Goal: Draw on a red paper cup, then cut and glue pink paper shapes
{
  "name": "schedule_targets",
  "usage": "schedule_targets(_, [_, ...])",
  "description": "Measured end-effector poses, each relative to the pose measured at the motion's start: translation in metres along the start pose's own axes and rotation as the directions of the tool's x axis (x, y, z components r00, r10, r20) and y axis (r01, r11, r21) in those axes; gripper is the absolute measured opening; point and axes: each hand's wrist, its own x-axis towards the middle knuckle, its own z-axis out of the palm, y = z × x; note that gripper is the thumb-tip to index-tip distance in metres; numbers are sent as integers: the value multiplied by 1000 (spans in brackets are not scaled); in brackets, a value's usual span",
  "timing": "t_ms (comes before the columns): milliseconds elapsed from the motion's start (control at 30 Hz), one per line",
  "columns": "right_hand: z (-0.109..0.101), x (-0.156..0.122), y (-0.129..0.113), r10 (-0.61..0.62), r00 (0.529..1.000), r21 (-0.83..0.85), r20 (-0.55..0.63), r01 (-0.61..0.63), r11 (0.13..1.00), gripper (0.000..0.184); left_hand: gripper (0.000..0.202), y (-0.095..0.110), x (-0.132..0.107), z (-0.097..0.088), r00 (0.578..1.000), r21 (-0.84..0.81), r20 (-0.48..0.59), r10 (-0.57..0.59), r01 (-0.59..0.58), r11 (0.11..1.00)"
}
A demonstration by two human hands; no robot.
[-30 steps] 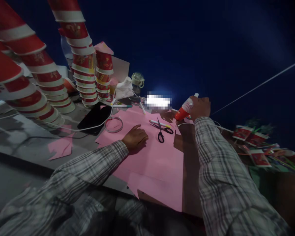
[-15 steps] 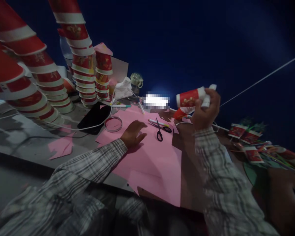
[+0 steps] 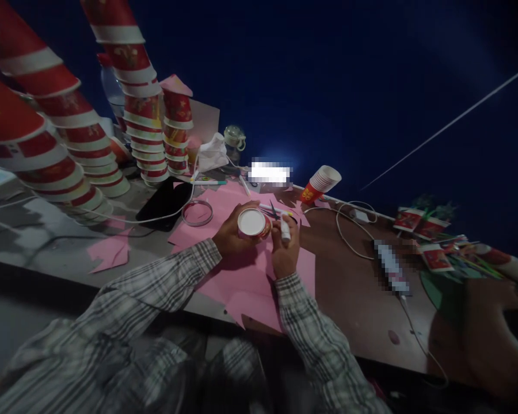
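My left hand [image 3: 233, 234] is wrapped round a red and white paper cup [image 3: 251, 223], whose white round end faces me. Close beside it on the right, my right hand [image 3: 286, 253] is closed on a small white tube [image 3: 285, 229], perhaps glue. Both hands are above pink paper sheets [image 3: 259, 282]. Behind them lie a pair of scissors [image 3: 274, 210], partly hidden by my right hand, and a white marker [image 3: 266, 207]. A roll of tape [image 3: 197, 213] rests on the paper to the left of my left hand.
Tall stacks of red paper cups [image 3: 147, 121] stand at the left, near a black phone [image 3: 166, 201]. A tilted stack of cups [image 3: 320, 183] is at the back. Right of me lie a cable [image 3: 349, 238] and a blurred-out device [image 3: 391, 267]. Another person's arm [image 3: 492, 328] shows far right.
The paper cup has passed from my right hand to my left. My right hand has come left and down with the white tube, uncovering the cup stack and cable behind.
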Motion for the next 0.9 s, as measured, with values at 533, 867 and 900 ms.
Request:
schedule_targets(533, [-7,-10,7,-134,990,-113,35,137,984,35,67,2,-8,-13,942,-85,140,-304,318,944])
schedule_targets(867, [-10,-16,4,-198,976,-52,97,203,978,30,67,-8,6,-11,884,-366,-103,-456,392,844])
schedule_targets(900, [-11,-15,6,-203,973,-67,108,211,975,33,70,-10,8,-13,890,-327,-106,-444,390,861])
